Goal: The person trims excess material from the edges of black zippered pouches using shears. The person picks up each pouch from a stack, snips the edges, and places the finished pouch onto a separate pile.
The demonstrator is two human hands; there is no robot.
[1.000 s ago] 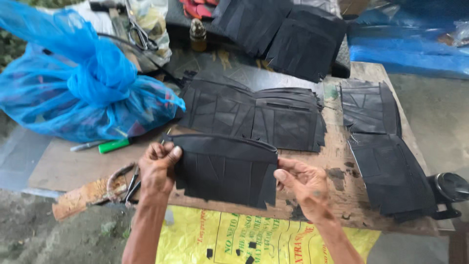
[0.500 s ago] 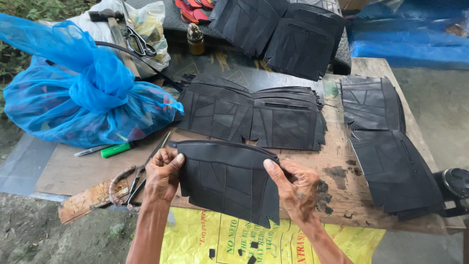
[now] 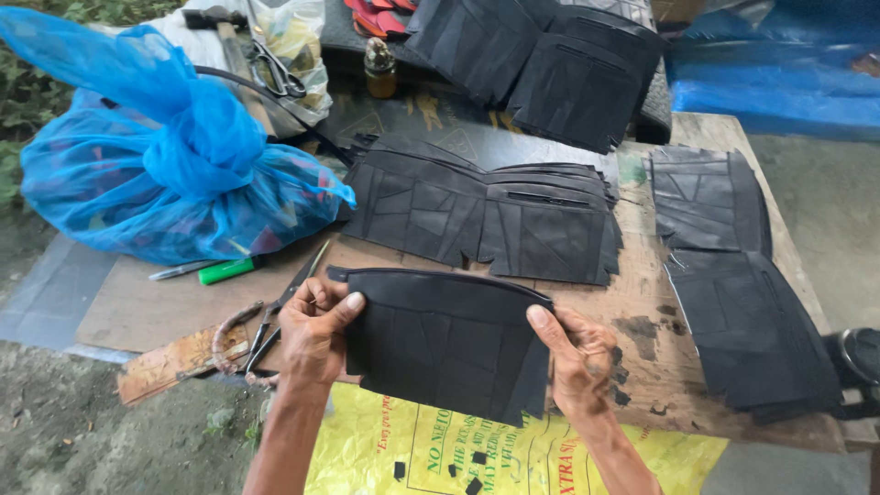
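Two hands grip one black patchwork pouch (image 3: pixel 445 341) at its short ends: the left hand (image 3: pixel 312 335) clamps the left edge, thumb on top, the right hand (image 3: pixel 577 357) pinches the right edge. Its long axis runs left to right, held just above the near edge of the wooden bench (image 3: pixel 137 307). Stacks of like black pouches (image 3: pixel 486 215) lie beyond, pliers (image 3: pixel 261 330) just beside the left hand, a blue net bag (image 3: pixel 174 174) far left.
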